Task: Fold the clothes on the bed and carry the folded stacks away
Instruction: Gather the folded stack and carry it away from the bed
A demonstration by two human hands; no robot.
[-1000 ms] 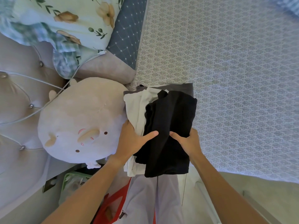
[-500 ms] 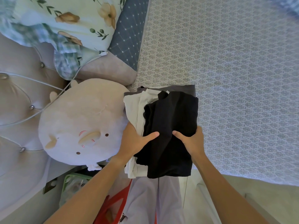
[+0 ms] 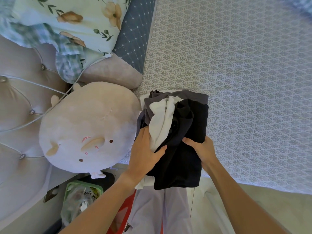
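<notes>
Both hands grip the stack of folded clothes (image 3: 179,132) at the bed's near edge: the left hand (image 3: 146,153) curls round its white and grey layers at 9 o'clock, the right hand (image 3: 201,149) pinches the black top garment at 4 o'clock. From 12 to 3 o'clock the grey patterned bedspread (image 3: 244,73) lies open and flat. At 9 o'clock the round cream plush pillow with a stitched face (image 3: 87,129) touches the stack. At 11 o'clock sits the floral pillow (image 3: 81,19). At 7 o'clock, below the bed edge, is a green-rimmed bin (image 3: 81,198). Compared with half a second ago, the stack is bunched and tilted up, its white layer crumpled, and the right hand has closed under the black cloth.
</notes>
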